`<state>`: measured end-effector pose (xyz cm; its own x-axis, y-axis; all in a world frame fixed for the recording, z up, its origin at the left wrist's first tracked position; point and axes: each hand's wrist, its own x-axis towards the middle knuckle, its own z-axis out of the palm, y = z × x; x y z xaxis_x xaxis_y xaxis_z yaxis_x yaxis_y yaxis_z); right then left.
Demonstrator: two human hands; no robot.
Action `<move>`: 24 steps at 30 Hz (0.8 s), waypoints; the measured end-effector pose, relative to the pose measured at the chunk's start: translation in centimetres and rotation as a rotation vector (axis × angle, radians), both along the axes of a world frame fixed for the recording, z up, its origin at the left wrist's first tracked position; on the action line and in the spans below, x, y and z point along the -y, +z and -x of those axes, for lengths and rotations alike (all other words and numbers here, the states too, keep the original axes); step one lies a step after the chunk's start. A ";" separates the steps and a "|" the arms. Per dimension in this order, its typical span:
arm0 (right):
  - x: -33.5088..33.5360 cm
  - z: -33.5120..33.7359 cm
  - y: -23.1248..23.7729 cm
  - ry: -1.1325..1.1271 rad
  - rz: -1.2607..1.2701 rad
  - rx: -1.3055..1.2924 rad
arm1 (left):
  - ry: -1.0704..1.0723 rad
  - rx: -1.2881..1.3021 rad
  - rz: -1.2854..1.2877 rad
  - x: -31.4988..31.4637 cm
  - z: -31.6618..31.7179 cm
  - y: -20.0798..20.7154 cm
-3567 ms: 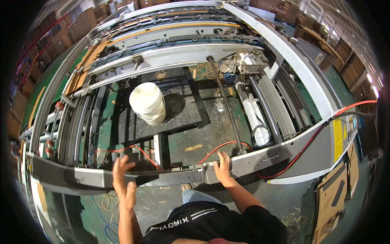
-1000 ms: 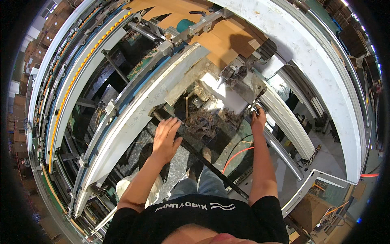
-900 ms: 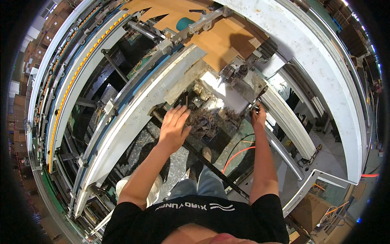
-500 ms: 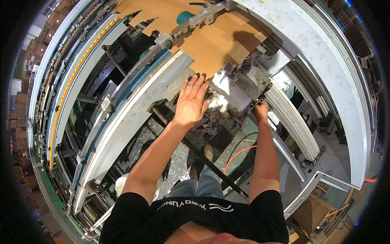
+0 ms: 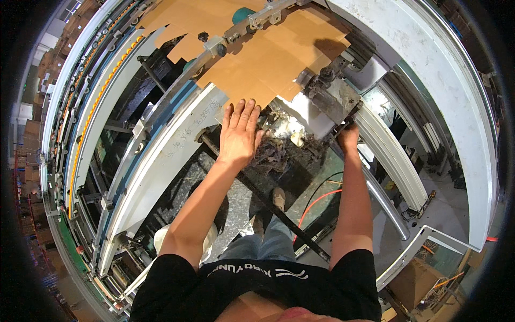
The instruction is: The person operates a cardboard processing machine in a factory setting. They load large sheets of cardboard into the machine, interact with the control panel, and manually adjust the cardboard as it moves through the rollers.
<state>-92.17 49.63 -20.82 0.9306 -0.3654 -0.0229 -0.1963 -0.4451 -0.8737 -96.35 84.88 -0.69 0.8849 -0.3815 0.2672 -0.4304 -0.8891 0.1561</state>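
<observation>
The left hand (image 5: 238, 134) is lying flat, fingers spread, at the cardboard sheet's (image 5: 263, 51) edge, steadying it, while the right hand (image 5: 347, 137) is gripping the grey metal bracket (image 5: 330, 99), apparently bracing.

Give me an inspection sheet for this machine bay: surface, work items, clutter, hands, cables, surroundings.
Surface: white machine frame rail, scuffed and grimy.
Work items: flat brown cardboard sheet lying on the machine; grey metal bracket at its right edge.
Clutter: dusty debris below the sheet's edge; white bucket on the floor.
Hands: left hand flat, fingers spread, at the cardboard's near edge; right hand closed at the bracket.
Cables: red cable and a black cable beside it on the floor.
Surroundings: threaded rod; cardboard boxes lower right.
</observation>
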 end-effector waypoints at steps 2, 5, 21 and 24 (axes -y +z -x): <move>-1.6 0.1 1.9 0.004 0.030 -0.014 | 0.040 0.012 -0.017 -0.8 0.8 0.0; -2.8 0.7 3.7 -0.063 -0.042 -0.033 | 0.095 0.055 -0.036 -1.0 1.1 0.3; -2.7 1.4 2.7 -0.124 -0.054 0.153 | 0.163 -0.046 -0.044 1.7 -3.2 0.3; -3.6 1.2 4.3 -0.151 0.122 0.054 | 0.227 -0.121 -0.133 3.7 -3.3 0.6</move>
